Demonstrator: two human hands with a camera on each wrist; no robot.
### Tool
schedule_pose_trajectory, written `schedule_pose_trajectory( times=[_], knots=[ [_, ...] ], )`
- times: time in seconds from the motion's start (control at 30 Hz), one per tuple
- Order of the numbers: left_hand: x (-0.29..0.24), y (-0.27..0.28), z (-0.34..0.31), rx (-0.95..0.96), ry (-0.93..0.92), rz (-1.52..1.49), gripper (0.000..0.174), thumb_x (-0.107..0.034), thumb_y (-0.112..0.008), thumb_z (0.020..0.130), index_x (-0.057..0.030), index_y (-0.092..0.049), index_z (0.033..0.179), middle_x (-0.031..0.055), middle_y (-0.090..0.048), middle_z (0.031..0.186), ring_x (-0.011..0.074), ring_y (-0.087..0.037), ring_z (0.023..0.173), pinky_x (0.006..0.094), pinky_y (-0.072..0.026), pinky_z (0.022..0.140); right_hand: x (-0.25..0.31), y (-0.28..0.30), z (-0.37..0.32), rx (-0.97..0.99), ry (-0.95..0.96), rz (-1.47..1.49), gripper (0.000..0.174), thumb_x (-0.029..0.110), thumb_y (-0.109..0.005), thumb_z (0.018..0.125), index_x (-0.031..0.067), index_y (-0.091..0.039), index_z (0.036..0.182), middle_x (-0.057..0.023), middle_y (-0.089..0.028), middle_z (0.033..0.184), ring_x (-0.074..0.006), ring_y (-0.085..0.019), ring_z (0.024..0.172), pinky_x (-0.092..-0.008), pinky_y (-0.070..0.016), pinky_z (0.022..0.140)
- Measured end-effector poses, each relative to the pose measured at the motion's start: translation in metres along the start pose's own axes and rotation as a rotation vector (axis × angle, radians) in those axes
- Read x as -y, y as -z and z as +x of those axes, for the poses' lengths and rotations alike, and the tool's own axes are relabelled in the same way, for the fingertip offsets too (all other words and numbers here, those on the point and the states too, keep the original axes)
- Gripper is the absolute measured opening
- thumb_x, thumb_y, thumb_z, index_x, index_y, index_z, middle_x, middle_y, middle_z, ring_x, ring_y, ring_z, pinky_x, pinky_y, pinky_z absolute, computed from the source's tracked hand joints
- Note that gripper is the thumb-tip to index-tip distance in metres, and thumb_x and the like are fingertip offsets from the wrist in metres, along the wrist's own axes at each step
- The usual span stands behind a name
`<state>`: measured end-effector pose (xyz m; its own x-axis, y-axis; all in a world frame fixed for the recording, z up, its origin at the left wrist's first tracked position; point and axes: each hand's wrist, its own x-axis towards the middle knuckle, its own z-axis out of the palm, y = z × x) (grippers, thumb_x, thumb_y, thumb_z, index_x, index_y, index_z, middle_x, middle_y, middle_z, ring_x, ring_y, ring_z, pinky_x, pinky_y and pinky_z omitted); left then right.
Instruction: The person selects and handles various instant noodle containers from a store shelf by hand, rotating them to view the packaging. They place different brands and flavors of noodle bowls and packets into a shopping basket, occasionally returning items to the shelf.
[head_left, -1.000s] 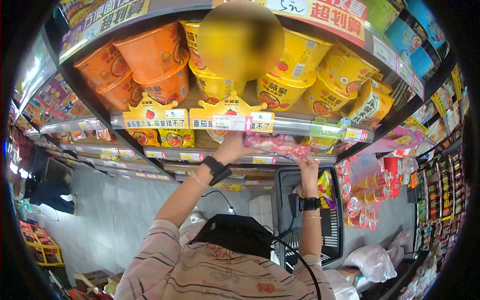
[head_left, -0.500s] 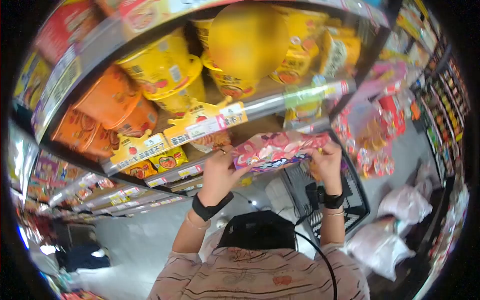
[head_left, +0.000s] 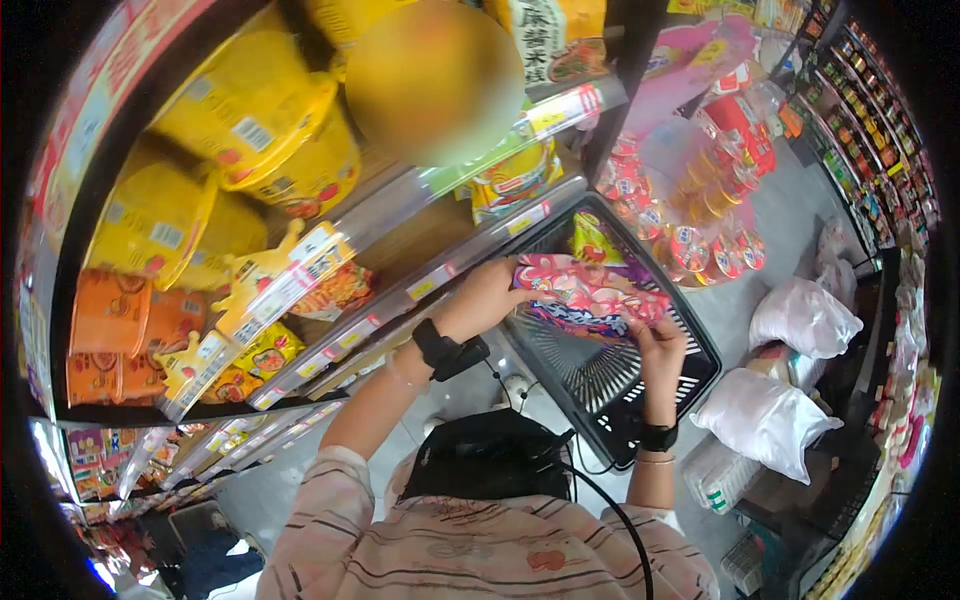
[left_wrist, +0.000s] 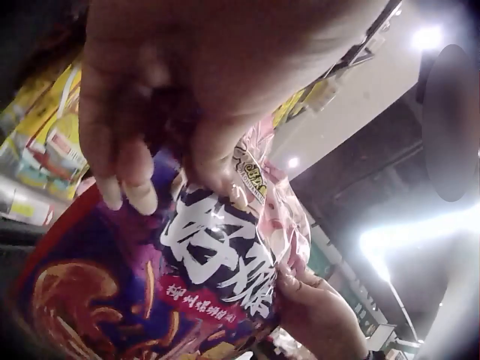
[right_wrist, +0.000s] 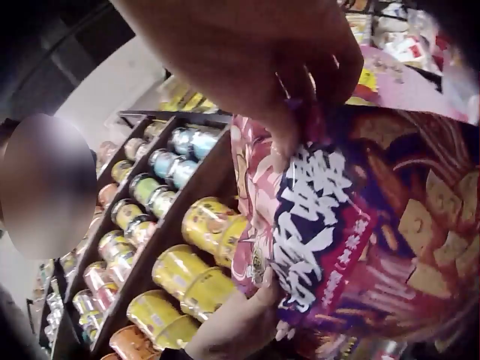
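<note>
A pink and purple food packet (head_left: 590,296) with large white characters is held between both hands, over a black basket (head_left: 690,315). My left hand (head_left: 478,300) pinches its left end, the thumb on the printed face (left_wrist: 210,255) in the left wrist view. At the packet's other end my right hand (head_left: 660,350) grips the edge between thumb and fingers; the right wrist view shows this hand (right_wrist: 277,67) at the top of the packet (right_wrist: 360,225). A green and yellow packet (head_left: 595,240) lies inside the basket.
Shelves with yellow tubs (head_left: 250,100) and orange tubs (head_left: 110,325) stand to the left, their price rail (head_left: 420,285) close to the left forearm. White bags (head_left: 765,420) lie on the right, and red-lidded cups (head_left: 690,245) sit beyond the basket.
The view has turned toward the right, and the hands with the packet have moved from in front of the shelf to over the basket. Both hands keep hold of the packet.
</note>
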<state>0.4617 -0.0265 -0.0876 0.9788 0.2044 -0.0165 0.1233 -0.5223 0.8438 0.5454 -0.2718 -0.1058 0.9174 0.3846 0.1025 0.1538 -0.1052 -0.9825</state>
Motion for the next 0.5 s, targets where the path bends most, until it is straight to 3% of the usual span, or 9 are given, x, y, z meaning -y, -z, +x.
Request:
schedule_pose_trajectory(
  times=[0.07,0.1,0.2,0.23,0.33,0.37,0.47,0.5],
  knots=[
    [0.033,-0.026,0.024,-0.014,-0.142,-0.036,0.034,-0.023,-0.066,0.076,0.0013,-0.059,0.099,0.0107,-0.063,0.073,0.0169,-0.059,0.062,0.0300,-0.0462,0.059,-0.034,0.002,0.008,-0.010,-0.082,0.061,0.017,0.001,-0.063,0.076,-0.0038,-0.064,0.092,-0.0065,-0.064,0.089,-0.0106,-0.056,0.080,-0.0239,-0.0436,0.073],
    [0.053,-0.036,0.036,0.037,-0.127,0.001,0.033,-0.019,-0.066,0.076,-0.0004,-0.059,0.102,0.0117,-0.065,0.079,0.0157,-0.060,0.062,0.0288,-0.0465,0.058,-0.058,0.004,0.014,0.007,-0.131,0.027,0.016,0.001,-0.064,0.076,-0.0037,-0.064,0.091,-0.0058,-0.064,0.087,-0.0098,-0.056,0.077,-0.0236,-0.0437,0.071],
    [0.049,-0.046,0.065,0.270,0.225,-0.100,0.035,-0.017,-0.067,0.074,-0.0008,-0.058,0.104,0.0113,-0.065,0.081,0.0143,-0.060,0.061,0.0267,-0.0464,0.054,-0.130,0.006,0.030,0.092,-0.274,-0.019,0.014,0.001,-0.063,0.075,-0.0034,-0.064,0.087,-0.0044,-0.065,0.079,-0.0080,-0.055,0.069,-0.0233,-0.0434,0.063],
    [0.062,-0.052,0.079,0.359,0.390,-0.050,0.049,-0.025,-0.072,0.068,-0.0036,-0.057,0.110,0.0172,-0.062,0.092,0.0227,-0.062,0.086,0.0325,-0.0483,0.073,-0.138,0.004,0.032,0.096,-0.272,-0.017,0.013,0.000,-0.062,0.074,-0.0029,-0.065,0.086,-0.0042,-0.064,0.078,-0.0081,-0.055,0.068,-0.0235,-0.0434,0.063],
    [0.124,-0.090,0.105,0.251,0.349,0.011,0.048,-0.022,-0.070,0.070,-0.0026,-0.056,0.112,0.0138,-0.064,0.091,0.0198,-0.062,0.084,0.0279,-0.0482,0.072,-0.193,-0.012,0.034,-0.038,-0.425,0.128,0.013,0.003,-0.065,0.075,-0.0025,-0.065,0.086,-0.0011,-0.063,0.074,-0.0087,-0.056,0.068,-0.0220,-0.0437,0.062],
    [0.116,-0.091,0.108,0.277,0.433,-0.480,0.058,-0.019,-0.068,0.074,-0.0007,-0.045,0.124,0.0133,-0.059,0.107,0.0197,-0.058,0.095,0.0292,-0.0461,0.080,-0.211,-0.016,0.033,-0.048,-0.420,0.087,0.020,0.001,-0.063,0.076,-0.0031,-0.062,0.095,-0.0028,-0.063,0.080,-0.0099,-0.057,0.072,-0.0226,-0.0442,0.066],
    [0.110,-0.106,0.111,0.070,0.546,-0.725,0.065,-0.015,-0.063,0.079,-0.0044,-0.030,0.134,0.0106,-0.044,0.125,0.0162,-0.045,0.111,0.0279,-0.0391,0.089,-0.248,-0.032,0.027,-0.076,-0.293,0.064,0.029,0.001,-0.061,0.077,-0.0031,-0.056,0.105,-0.0061,-0.063,0.091,-0.0126,-0.058,0.080,-0.0245,-0.0447,0.072],
    [0.126,-0.110,0.114,0.085,0.344,-0.550,0.071,-0.014,-0.059,0.081,-0.0025,-0.017,0.138,0.0132,-0.032,0.134,0.0194,-0.034,0.121,0.0303,-0.0281,0.100,-0.229,-0.034,0.028,-0.086,-0.328,0.079,0.036,0.003,-0.063,0.077,-0.0017,-0.053,0.111,-0.0080,-0.061,0.097,-0.0144,-0.057,0.089,-0.0258,-0.0439,0.078]
  ],
)
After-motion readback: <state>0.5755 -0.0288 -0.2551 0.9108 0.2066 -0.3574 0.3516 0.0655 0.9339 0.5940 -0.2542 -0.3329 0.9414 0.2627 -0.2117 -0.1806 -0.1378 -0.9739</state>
